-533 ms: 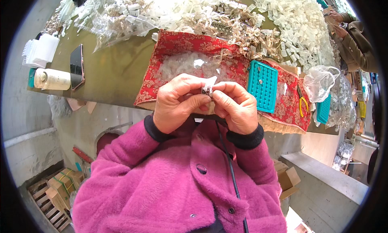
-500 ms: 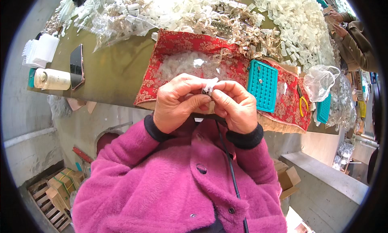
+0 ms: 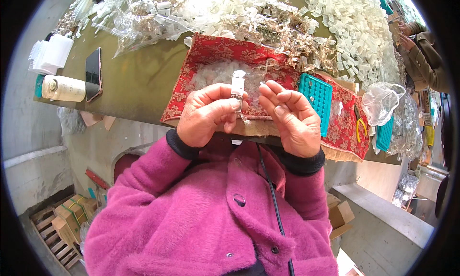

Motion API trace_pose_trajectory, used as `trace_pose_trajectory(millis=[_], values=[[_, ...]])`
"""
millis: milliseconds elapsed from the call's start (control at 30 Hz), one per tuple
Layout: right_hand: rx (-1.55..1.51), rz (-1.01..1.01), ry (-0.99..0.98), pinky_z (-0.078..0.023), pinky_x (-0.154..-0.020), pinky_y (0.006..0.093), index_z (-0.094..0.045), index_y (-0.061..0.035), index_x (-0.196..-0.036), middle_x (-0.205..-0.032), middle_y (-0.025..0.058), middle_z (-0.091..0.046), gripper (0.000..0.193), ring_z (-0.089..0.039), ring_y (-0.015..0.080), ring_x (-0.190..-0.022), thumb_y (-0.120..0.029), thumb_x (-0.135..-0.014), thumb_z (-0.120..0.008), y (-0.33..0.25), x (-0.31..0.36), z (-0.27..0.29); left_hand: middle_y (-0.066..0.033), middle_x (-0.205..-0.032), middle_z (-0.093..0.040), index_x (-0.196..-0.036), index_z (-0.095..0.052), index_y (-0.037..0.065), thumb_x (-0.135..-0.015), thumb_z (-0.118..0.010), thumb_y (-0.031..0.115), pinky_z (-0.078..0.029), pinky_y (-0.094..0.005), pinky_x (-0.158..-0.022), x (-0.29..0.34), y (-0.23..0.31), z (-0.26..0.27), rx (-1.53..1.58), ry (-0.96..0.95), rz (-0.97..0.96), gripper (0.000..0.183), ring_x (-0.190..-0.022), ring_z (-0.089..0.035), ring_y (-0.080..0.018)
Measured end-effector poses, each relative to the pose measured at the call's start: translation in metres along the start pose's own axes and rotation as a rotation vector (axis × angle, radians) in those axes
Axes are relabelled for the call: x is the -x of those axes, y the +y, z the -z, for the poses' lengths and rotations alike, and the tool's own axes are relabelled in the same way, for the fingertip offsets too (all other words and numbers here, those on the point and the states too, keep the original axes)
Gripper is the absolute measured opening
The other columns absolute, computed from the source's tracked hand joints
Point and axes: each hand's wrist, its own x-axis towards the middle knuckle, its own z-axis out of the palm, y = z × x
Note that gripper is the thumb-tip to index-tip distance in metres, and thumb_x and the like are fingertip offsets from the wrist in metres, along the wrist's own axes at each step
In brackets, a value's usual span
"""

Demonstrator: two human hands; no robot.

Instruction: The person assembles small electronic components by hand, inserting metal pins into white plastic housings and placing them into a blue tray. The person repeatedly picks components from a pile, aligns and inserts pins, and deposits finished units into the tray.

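My left hand (image 3: pixel 206 112) pinches a small metal piece with a whitish plastic sleeve (image 3: pixel 237 84) on its upper end. The piece stands upright between thumb and forefinger, and its exact kind is unclear. Just to the right, my right hand (image 3: pixel 292 115) is apart from it, palm partly up and fingers loosely spread. A small pale spot shows at its fingertip, too small to name. Beneath and beyond both hands lies a red flowered cloth (image 3: pixel 218 45) with a heap of clear plastic bits (image 3: pixel 215 74) on it.
A teal ridged tray (image 3: pixel 316 101) and yellow-handled pliers (image 3: pixel 359 122) lie at right. Piles of metal parts (image 3: pixel 268 29) and pale plastic pieces (image 3: pixel 357 41) cover the far side. A phone (image 3: pixel 94 74) and white cup-like container (image 3: pixel 64 89) are at left. A co-worker's hands (image 3: pixel 407 34) show far right.
My hands were together on the small piece. My right hand has let go and moved right, its fingers opening. My left hand now holds the piece upright.
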Motion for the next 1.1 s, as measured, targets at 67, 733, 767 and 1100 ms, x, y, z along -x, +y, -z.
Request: trace_pose_trajectory(millis=[67, 733, 767, 1100], values=[[-0.024, -0.056, -0.031, -0.049, -0.118, 0.05, -0.058, 0.0056, -0.128, -0.148, 0.0266, -0.056, 0.025, -0.054, 0.0396, -0.142, 0.01, -0.104, -0.052, -0.005, 0.001, 0.001, -0.011, -0.102, -0.074, -0.125, -0.067, -0.003, -0.101, -0.063, 0.008, -0.048, -0.0251, -0.058, -0.002, -0.001, 0.003, 0.083, -0.007, 0.051, 0.027, -0.067, -0.06, -0.0104], [0.173, -0.016, 0.122, -0.063, -0.088, 0.0324, -0.068, 0.0062, -0.121, -0.117, 0.0164, -0.074, 0.023, -0.075, 0.0225, -0.1, 0.001, -0.1, -0.071, 0.004, 0.002, -0.009, -0.008, -0.099, -0.073, -0.123, -0.069, -0.004, -0.103, -0.061, 0.009, -0.041, -0.0209, -0.053, -0.004, -0.008, 0.008, 0.097, -0.017, 0.029, 0.025, -0.064, -0.049, -0.0043], [0.193, -0.009, 0.112, -0.063, -0.083, 0.03, -0.07, 0.0053, -0.12, -0.111, 0.014, -0.076, 0.021, -0.076, 0.0193, -0.093, 0.0, -0.099, -0.071, 0.004, 0.003, -0.009, -0.0075, -0.098, -0.073, -0.122, -0.069, -0.004, -0.103, -0.061, 0.007, -0.041, -0.021, -0.052, -0.004, -0.008, 0.007, 0.105, -0.007, 0.026, 0.023, -0.064, -0.049, -0.004], [0.263, -0.129, 0.023, -0.056, -0.068, 0.0257, -0.067, 0.0037, -0.117, -0.091, 0.0065, -0.071, 0.016, -0.066, 0.0107, -0.074, -0.004, -0.103, -0.069, 0.009, 0.011, -0.022, -0.0042, -0.091, -0.071, -0.118, -0.071, -0.004, -0.105, -0.064, 0.008, -0.04, -0.0208, -0.049, -0.003, -0.012, 0.006, 0.137, 0.01, 0.02, 0.02, -0.061, -0.048, -0.0027]])
